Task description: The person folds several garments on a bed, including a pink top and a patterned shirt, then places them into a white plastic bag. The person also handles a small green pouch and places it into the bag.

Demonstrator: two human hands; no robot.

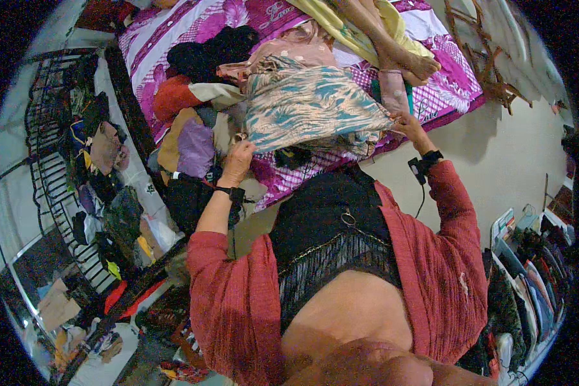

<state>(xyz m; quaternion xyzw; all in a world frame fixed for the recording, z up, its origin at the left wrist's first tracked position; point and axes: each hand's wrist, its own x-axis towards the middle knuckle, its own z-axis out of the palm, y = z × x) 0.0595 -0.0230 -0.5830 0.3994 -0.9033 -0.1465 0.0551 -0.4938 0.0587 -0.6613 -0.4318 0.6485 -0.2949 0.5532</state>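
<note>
A teal and cream patterned cloth (313, 108) is spread between my two hands above the near part of the bed. My left hand (239, 159) pinches its near left corner. At the right, my right hand (407, 126) grips the opposite corner. Under the cloth's near edge, more patterned fabric and a dark item (292, 157) partly show. A dusty-pink garment (294, 50) lies just beyond it. To the left are a red and white garment (176, 99), a purple and tan cloth (195, 144) and black clothing (214, 50).
The bed carries a magenta and white printed sheet (456, 72). Another person's bare legs (391, 46) rest at its far right. A shelf (140, 193) strewn with clothes stands left, beside a black metal grille (58, 169). A rack of clothes (535, 284) is lower right, and a wooden frame (492, 62) upper right.
</note>
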